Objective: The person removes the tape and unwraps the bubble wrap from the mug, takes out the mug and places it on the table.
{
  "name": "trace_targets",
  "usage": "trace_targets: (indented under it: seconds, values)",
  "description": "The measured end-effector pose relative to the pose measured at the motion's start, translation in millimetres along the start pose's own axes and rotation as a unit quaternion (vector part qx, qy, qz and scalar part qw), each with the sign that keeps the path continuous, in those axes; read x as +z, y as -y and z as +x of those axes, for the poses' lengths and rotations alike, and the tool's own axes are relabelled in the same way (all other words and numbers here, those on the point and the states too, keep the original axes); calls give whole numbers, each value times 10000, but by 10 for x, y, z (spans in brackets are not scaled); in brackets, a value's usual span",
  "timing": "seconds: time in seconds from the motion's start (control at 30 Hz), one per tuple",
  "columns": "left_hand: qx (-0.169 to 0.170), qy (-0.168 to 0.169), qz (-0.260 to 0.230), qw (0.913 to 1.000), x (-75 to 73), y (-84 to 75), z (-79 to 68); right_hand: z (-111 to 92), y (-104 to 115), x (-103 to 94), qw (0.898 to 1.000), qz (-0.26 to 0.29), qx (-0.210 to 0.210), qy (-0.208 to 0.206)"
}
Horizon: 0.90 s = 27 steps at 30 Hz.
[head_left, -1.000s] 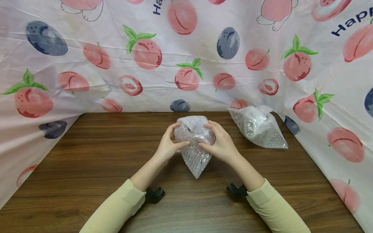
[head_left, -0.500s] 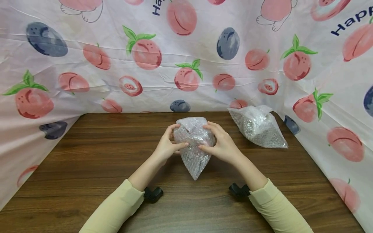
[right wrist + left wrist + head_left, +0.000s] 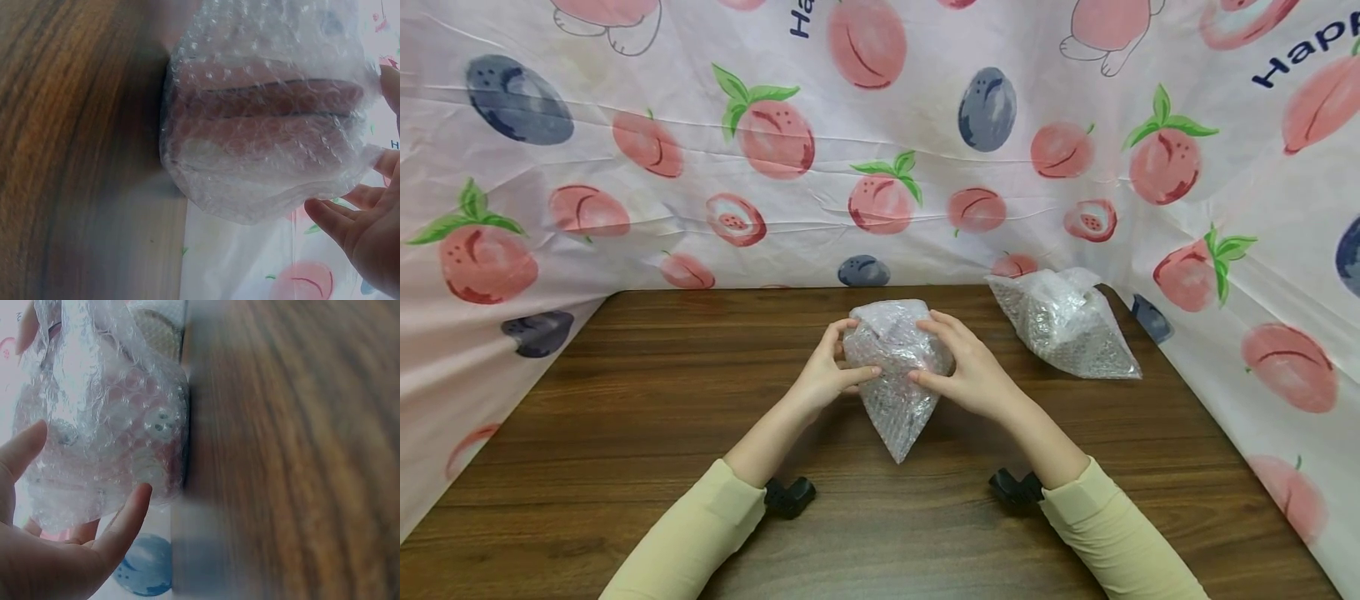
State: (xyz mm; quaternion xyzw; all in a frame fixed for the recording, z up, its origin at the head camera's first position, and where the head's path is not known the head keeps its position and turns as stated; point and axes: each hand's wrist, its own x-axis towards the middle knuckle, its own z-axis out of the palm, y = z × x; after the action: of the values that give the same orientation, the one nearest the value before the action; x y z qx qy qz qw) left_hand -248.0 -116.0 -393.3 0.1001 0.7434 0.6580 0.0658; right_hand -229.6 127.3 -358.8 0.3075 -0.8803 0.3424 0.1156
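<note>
A bubble-wrapped package (image 3: pixel 897 342) stands at the middle of the wooden table, with a pointed flap of wrap hanging toward the near side. My left hand (image 3: pixel 820 375) holds its left side and my right hand (image 3: pixel 976 373) its right, both thumbs on the near face. Through the bubble wrap (image 3: pixel 106 419) in the left wrist view shows something pinkish with small round pale shapes. In the right wrist view a pink, dark-edged band shows inside the wrapped package (image 3: pixel 262 137); its exact kind is blurred by the wrap. My fingertips (image 3: pixel 320 209) touch the wrap's edge there.
Another bubble-wrapped bundle (image 3: pixel 1067 325) lies at the table's back right. The dark wooden table (image 3: pixel 662 400) ends against a fruit-printed cloth (image 3: pixel 685 183) behind and at both sides. A black wrist mount (image 3: pixel 790 497) shows below each wrist.
The package has shifted slightly leftward together with my hands, and its pointed flap has swung a little to the left. The bundle at the back right stays in place.
</note>
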Motion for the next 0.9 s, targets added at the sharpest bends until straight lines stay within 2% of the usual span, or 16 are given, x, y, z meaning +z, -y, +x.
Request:
trace_targets:
  seconds: [0.3, 0.43, 0.57, 0.67, 0.8, 0.9]
  values:
    - [161, 103, 254, 9995, -37, -4, 8, 3, -13, -56, 9999, -104, -30, 89]
    - [427, 132, 526, 9976, -51, -18, 14, -5, -20, -95, 10000, 16, 19, 30]
    - [731, 98, 922, 9930, -70, -44, 12, -8, -26, -149, 9998, 43, -36, -214]
    - [774, 60, 1090, 9910, -81, -56, 6, -10, -23, -189, 9987, 29, -152, -486]
    - [757, 57, 1083, 9912, -84, -76, -9, -5, -16, -216, 9957, 55, -349, -853]
    - [787, 34, 1106, 9907, -75, -149, -54, -1, -15, -217, 9928, 103, -499, -1087]
